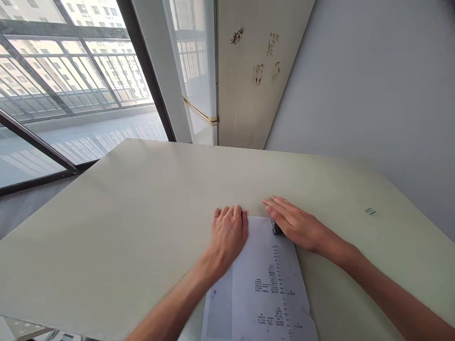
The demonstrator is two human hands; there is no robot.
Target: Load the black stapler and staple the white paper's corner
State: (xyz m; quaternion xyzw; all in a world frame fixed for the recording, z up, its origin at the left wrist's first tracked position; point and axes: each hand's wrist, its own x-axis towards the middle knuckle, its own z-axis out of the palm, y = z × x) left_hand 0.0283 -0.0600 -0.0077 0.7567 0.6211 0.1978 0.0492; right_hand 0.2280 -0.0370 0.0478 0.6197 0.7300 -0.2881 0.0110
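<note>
A printed white sheet [263,303] lies on the pale table in front of me, its far edge between my hands. My left hand [229,229] rests on the sheet's far left corner, its fingers curled down and pressed together; whether anything is under them is hidden. At the far right corner, my right hand [295,220] lies with its fingers stretched out over a small black object [276,228]. Most of that object is covered by the palm, and only its left part shows on the paper.
The pale table [159,203] spreads around the sheet. A small dark mark [370,211] is on its right part. Beyond stand a refrigerator [252,104] with stained patches, a grey wall [373,85] and a window [78,71]. Some items [24,329] show below the table's left front edge.
</note>
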